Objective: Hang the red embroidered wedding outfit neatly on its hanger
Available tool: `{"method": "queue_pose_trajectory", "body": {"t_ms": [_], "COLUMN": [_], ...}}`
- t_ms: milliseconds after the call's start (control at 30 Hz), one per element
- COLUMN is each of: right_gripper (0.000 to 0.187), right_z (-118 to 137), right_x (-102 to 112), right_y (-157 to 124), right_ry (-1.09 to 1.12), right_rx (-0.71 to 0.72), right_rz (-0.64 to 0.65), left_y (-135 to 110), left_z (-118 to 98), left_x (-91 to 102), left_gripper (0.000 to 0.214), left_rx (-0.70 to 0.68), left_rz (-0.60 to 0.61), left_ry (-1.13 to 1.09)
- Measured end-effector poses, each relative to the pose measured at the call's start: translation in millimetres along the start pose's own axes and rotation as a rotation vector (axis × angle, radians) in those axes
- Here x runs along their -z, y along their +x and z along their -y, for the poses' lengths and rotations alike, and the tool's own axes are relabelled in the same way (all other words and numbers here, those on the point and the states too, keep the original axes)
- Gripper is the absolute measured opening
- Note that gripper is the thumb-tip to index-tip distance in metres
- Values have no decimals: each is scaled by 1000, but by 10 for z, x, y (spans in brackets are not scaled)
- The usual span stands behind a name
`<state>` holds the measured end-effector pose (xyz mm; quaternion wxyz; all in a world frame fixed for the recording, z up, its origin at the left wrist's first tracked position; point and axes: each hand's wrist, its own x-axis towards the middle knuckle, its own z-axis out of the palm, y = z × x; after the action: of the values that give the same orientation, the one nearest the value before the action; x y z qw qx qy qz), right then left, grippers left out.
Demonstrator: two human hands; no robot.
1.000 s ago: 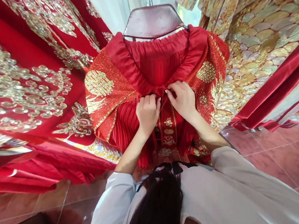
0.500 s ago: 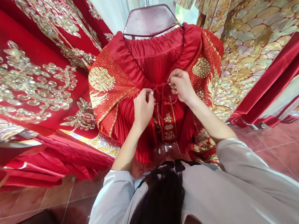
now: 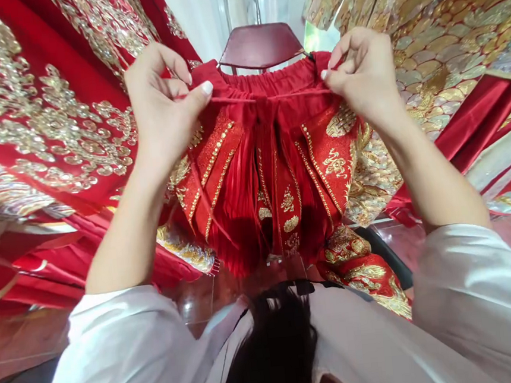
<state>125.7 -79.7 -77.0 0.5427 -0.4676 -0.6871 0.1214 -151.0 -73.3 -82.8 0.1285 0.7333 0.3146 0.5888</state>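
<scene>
A red garment (image 3: pixel 288 153) with gold embroidery, beaded edges and a gathered top hangs in front of me. Along its gathered top a thin red drawstring (image 3: pixel 232 100) is stretched nearly level. My left hand (image 3: pixel 164 101) pinches the string's left side between thumb and fingers, and a loose tail drops below that hand. At the other side my right hand (image 3: pixel 364 74) has the string's right part in a similar pinch. The two parts meet at the garment's middle; whether they are knotted there I cannot tell.
Behind the garment is a dark red hanger (image 3: pixel 260 45). A red dress with silvery beading (image 3: pixel 76 135) hangs close on the left, a gold scale-patterned garment (image 3: pixel 430 39) on the right. Red cloth with gold embroidery (image 3: pixel 365 271) lies low, above the tiled floor.
My hands have moved apart and upward from the garment's middle, drawing the drawstring out straight to both sides. The garment's gathered top has been pulled closer together.
</scene>
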Motion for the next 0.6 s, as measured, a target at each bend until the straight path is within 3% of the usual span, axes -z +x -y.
{"method": "queue_pose_trajectory", "body": {"t_ms": [33, 133, 200, 233, 333, 433, 500, 600], "right_gripper": [21, 13, 12, 15, 17, 16, 17, 18], "right_z": [-6, -109, -231, -289, -366, -255, -131, 13], "right_x": [40, 58, 11, -20, -106, -180, -242, -360], "right_y": [49, 98, 99, 102, 114, 101, 70, 15], "right_ry": [-33, -91, -71, -53, 9, 99, 225, 406], "right_rx": [7, 10, -19, -34, -51, -59, -90, -154], "right_rz": [68, 373, 563, 624, 782, 900, 846, 615], "left_y": [32, 8, -63, -100, -178, -173, -134, -74], "left_z": [-42, -161, -206, -216, -203, -141, -87, -28], "left_x": [58, 158, 163, 146, 18, -182, -323, -511], "left_gripper": [36, 29, 28, 25, 16, 14, 15, 15], "left_rx": [53, 175, 175, 169, 173, 200, 200, 162], "left_rz": [67, 430, 545, 513, 265, 77, -20, -104], "left_ry": [30, 196, 353, 434, 650, 761, 762, 677]}}
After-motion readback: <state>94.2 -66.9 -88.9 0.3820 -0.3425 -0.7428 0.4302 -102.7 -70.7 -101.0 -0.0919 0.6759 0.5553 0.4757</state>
